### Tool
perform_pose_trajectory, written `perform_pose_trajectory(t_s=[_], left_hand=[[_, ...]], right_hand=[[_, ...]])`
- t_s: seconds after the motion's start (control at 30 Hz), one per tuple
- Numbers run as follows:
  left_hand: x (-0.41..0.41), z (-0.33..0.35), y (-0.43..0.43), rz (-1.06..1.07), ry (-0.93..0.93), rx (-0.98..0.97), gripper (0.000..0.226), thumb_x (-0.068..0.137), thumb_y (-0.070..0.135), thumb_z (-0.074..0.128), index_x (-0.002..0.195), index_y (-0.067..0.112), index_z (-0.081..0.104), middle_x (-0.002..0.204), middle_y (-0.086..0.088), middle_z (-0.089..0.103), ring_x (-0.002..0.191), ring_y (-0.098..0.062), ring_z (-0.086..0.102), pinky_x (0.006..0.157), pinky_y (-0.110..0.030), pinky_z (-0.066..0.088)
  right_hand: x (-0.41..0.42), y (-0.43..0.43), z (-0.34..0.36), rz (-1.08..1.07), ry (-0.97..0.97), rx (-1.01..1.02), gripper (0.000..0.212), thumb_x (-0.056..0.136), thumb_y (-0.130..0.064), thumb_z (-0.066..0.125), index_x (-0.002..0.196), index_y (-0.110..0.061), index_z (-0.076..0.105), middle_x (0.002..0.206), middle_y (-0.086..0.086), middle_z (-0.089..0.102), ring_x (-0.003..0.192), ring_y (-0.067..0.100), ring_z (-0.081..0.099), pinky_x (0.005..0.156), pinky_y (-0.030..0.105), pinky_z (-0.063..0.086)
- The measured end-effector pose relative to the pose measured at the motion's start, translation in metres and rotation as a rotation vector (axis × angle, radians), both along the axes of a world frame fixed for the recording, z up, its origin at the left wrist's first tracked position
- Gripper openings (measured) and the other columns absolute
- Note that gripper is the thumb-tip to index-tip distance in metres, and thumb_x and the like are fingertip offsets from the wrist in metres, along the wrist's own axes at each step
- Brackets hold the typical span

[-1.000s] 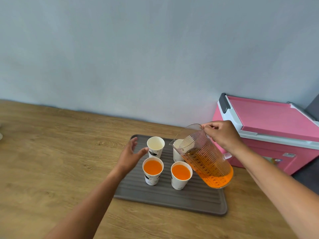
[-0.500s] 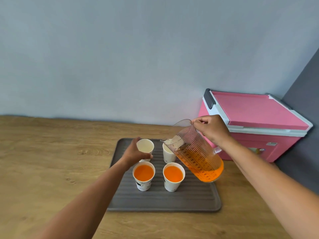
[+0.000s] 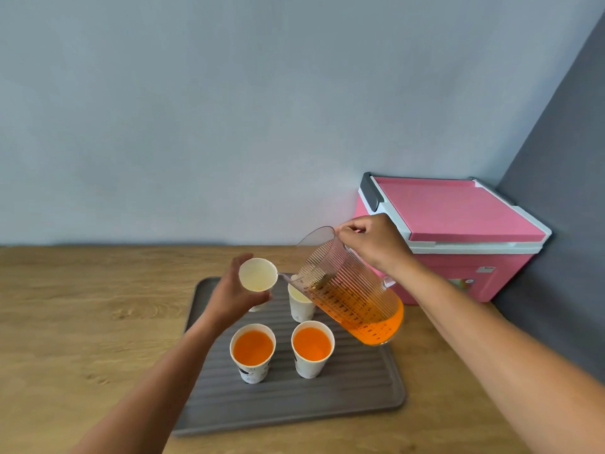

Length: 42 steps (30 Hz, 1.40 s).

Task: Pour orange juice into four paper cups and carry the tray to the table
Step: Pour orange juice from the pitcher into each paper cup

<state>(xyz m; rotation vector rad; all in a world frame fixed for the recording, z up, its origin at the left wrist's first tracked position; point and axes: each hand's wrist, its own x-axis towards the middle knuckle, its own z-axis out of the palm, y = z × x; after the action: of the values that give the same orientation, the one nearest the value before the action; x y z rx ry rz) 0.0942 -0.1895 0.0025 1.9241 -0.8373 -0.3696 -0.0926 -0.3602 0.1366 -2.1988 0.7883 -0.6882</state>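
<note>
A grey ribbed tray [image 3: 343,398] lies on the wooden counter. Two paper cups full of orange juice stand at its front: one on the left [image 3: 252,352], one on the right [image 3: 312,348]. A third cup [image 3: 299,304], with no juice showing in it, stands behind them, partly hidden by the jug. My left hand [image 3: 230,296] holds the fourth cup [image 3: 257,275], also without visible juice, lifted above the tray and tipped toward the jug's spout. My right hand [image 3: 373,242] grips the handle of a clear ribbed jug [image 3: 350,293], tilted left and partly filled with orange juice.
A pink and white cooler box [image 3: 458,231] stands on the counter just right of the tray, against the pale wall. A dark grey wall [image 3: 563,191] closes the right side. The wooden counter [image 3: 82,316] stretches away to the left.
My left hand closed round the back-left cup and lifted it off the tray toward the spout. The jug stayed tilted in my right hand.
</note>
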Motion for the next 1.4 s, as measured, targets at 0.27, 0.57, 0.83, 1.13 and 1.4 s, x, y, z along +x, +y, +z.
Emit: perform_pose_trajectory(t_s=[0.27, 0.57, 0.83, 1.13, 1.4], left_hand=[[-0.011, 0.015, 0.001, -0.048, -0.032, -0.035, 0.082, 0.063, 0.025, 0.089, 0.129, 0.029, 0.041, 0.125, 0.002, 0.055, 0.110, -0.019, 0.053, 0.083, -0.031, 0.046], [-0.017, 0.012, -0.003, -0.111, -0.029, -0.032, 0.080, 0.064, 0.025, 0.088, 0.129, 0.028, 0.042, 0.122, 0.006, 0.053, 0.109, -0.014, 0.051, 0.083, -0.029, 0.044], [-0.017, 0.007, -0.008, -0.140, -0.040, -0.005, 0.080, 0.065, 0.027, 0.088, 0.130, 0.028, 0.040, 0.125, 0.006, 0.052, 0.109, -0.012, 0.050, 0.085, -0.029, 0.045], [-0.017, 0.003, -0.009, -0.162, -0.034, -0.027, 0.077, 0.064, 0.027, 0.088, 0.125, 0.034, 0.040, 0.118, 0.013, 0.051, 0.106, -0.009, 0.052, 0.080, -0.024, 0.043], [-0.017, -0.003, -0.009, -0.168, -0.030, -0.018, 0.079, 0.064, 0.029, 0.088, 0.126, 0.036, 0.039, 0.119, 0.015, 0.048, 0.108, -0.010, 0.051, 0.081, -0.025, 0.044]], right_hand=[[0.012, -0.002, 0.015, 0.031, 0.086, -0.073, 0.019, 0.086, -0.028, 0.064, 0.088, -0.017, 0.080, 0.086, -0.014, 0.071, 0.092, 0.009, 0.069, 0.086, 0.030, 0.055], [0.023, -0.006, 0.009, 0.035, 0.254, -0.151, 0.023, 0.084, -0.028, 0.061, 0.078, -0.015, 0.078, 0.095, -0.008, 0.077, 0.085, 0.009, 0.070, 0.082, 0.037, 0.059], [0.028, -0.005, 0.007, 0.025, 0.319, -0.209, 0.025, 0.083, -0.027, 0.059, 0.078, -0.009, 0.076, 0.099, -0.008, 0.077, 0.079, 0.015, 0.072, 0.077, 0.036, 0.061], [0.028, -0.001, 0.008, 0.036, 0.337, -0.239, 0.025, 0.086, -0.027, 0.060, 0.079, -0.009, 0.076, 0.104, -0.008, 0.076, 0.081, 0.014, 0.071, 0.078, 0.032, 0.059], [0.028, 0.003, 0.010, 0.031, 0.365, -0.248, 0.026, 0.085, -0.027, 0.060, 0.073, -0.008, 0.073, 0.094, -0.011, 0.076, 0.072, 0.018, 0.070, 0.070, 0.034, 0.060]])
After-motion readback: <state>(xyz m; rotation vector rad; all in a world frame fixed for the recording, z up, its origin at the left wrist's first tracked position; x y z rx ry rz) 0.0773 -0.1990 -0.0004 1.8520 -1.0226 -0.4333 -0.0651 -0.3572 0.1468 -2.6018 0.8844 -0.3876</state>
